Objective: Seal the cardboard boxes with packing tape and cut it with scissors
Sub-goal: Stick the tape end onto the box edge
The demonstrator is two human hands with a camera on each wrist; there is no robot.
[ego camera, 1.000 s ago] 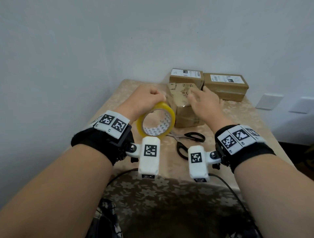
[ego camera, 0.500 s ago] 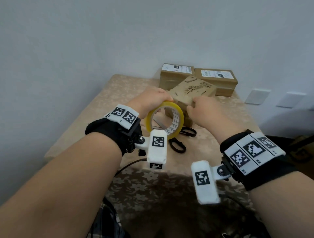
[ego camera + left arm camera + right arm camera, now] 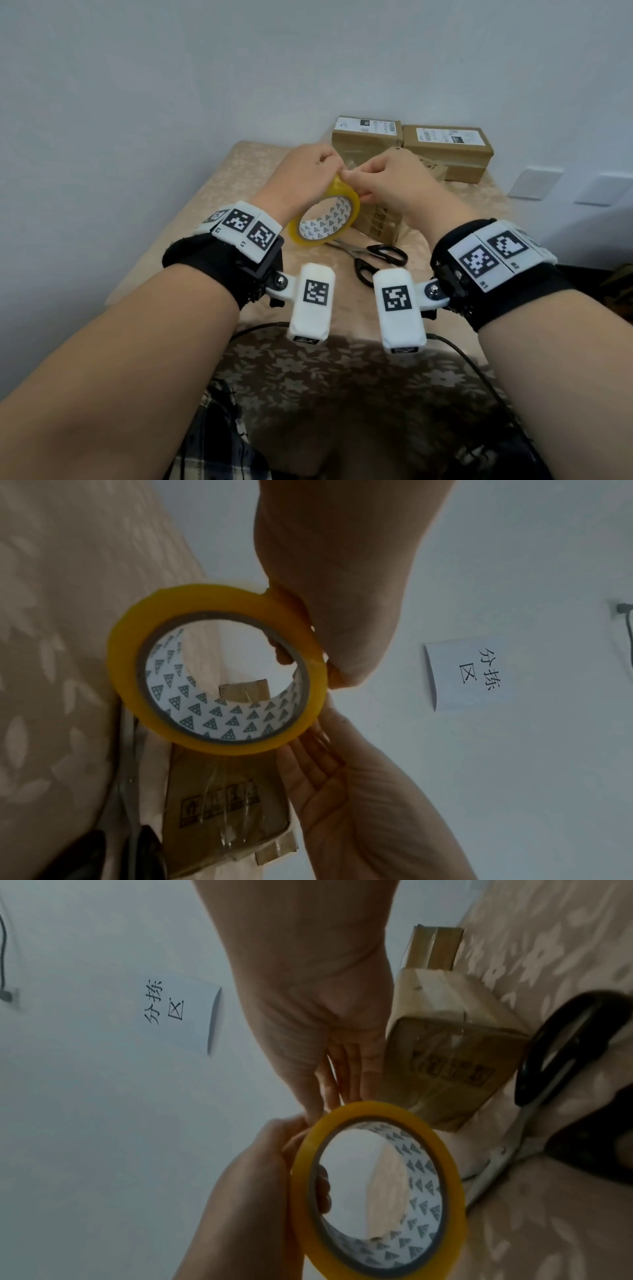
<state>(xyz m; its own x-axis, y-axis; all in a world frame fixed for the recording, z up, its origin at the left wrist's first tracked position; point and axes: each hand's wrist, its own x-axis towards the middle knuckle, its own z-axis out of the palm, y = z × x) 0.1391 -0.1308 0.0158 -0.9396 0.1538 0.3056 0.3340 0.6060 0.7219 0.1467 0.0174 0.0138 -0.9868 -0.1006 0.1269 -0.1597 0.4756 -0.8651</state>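
Three cardboard boxes sit on the table: two labelled boxes (image 3: pixel 366 137) (image 3: pixel 448 150) at the back and one nearer box (image 3: pixel 380 221), mostly hidden by the hands, so a fourth may be concealed. One tape roll (image 3: pixel 325 219). One pair of scissors (image 3: pixel 373 257).

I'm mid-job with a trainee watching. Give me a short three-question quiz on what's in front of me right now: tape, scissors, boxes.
1. True or false: the scissors are in the right hand.
2. Which hand has the roll of tape in its grip? A) the left hand B) right C) neither
3. How many cardboard boxes stand at the far edge of the table, behind the nearest box?

Key:
1. False; they lie on the table, near the roll.
2. A; its fingers curl round the ring, while the right-hand fingers pinch at its top edge.
3. Two, side by side.
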